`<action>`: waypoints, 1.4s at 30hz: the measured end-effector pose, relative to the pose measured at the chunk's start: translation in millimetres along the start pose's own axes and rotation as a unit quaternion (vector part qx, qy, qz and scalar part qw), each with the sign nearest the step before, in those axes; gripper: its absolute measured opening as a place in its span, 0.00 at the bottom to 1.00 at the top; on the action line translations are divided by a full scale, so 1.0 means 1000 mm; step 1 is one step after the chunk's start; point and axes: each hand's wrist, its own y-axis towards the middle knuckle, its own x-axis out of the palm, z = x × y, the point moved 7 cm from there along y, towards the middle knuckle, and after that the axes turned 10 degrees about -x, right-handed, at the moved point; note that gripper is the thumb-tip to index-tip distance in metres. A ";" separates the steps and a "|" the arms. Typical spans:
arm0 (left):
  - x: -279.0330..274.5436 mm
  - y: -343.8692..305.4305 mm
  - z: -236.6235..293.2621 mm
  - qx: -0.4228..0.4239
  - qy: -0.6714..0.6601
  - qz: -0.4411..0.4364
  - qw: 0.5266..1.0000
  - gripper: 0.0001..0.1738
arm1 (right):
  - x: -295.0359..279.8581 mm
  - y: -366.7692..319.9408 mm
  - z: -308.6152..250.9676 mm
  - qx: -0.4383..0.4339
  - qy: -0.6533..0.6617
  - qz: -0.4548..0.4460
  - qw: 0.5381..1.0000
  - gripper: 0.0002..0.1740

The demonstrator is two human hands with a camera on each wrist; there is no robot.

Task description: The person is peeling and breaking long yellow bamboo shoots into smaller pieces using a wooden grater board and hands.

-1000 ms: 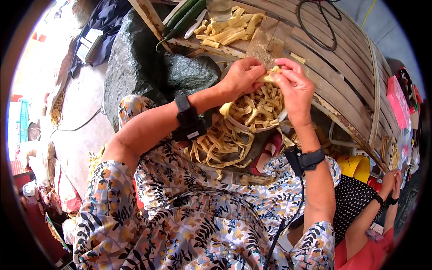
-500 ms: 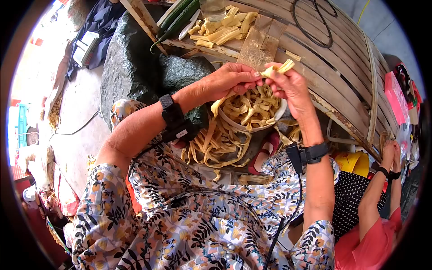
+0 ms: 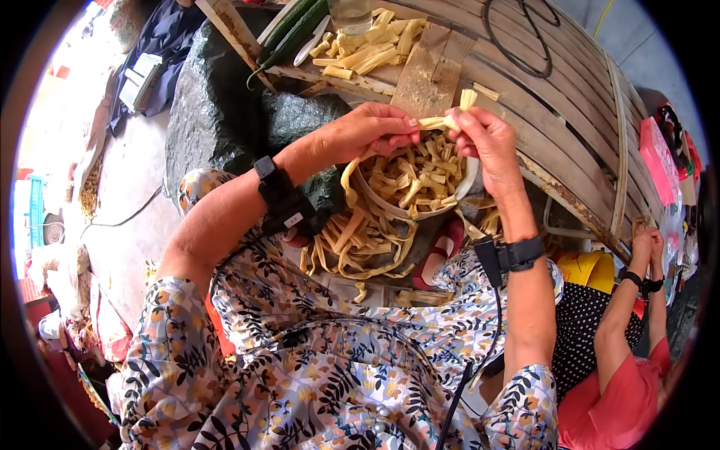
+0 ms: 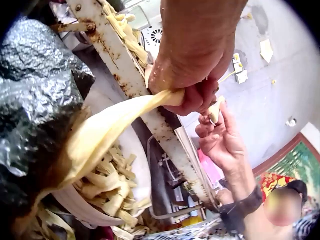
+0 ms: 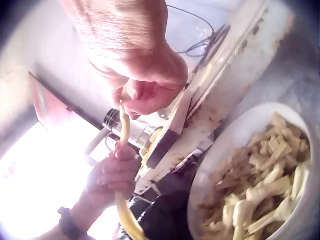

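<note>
Working one long yellow strip (image 3: 430, 124) over the far side of the bowl (image 3: 469, 180); the step in hand is looking like wrapping or knotting it around a short tuft (image 3: 468, 99). Left hand (image 3: 381, 129) is pinching the strip between thumb and fingers, its long tail hanging down at the bowl's left. Right hand (image 3: 487, 142) is pinching the strip at the tuft, which is poking up past the thumb. The span between the hands is running short and fairly straight. Right wrist view is washed out and fingers are covering the join, so can't tell whether any knot is closed. Bowl is holding a heap of short pieces (image 3: 416, 180); loose strips (image 3: 360, 240) are lying beside it. Next move, my read: it's calling for the right hand to be pinning the tuft while the left is passing the tail around and drawing it snug, without tearing.
</note>
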 end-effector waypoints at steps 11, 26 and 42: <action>0.000 0.005 0.004 0.013 0.030 -0.028 0.999 0.13 | -0.022 0.010 -0.013 -0.134 -0.081 0.060 0.986 0.10; -0.041 0.015 0.087 0.205 0.289 0.189 0.916 0.14 | -0.035 0.056 -0.020 -0.149 0.016 0.177 0.973 0.11; -0.078 0.053 0.090 0.205 0.342 0.316 0.861 0.11 | -0.041 0.085 0.012 -0.119 0.007 0.224 0.967 0.10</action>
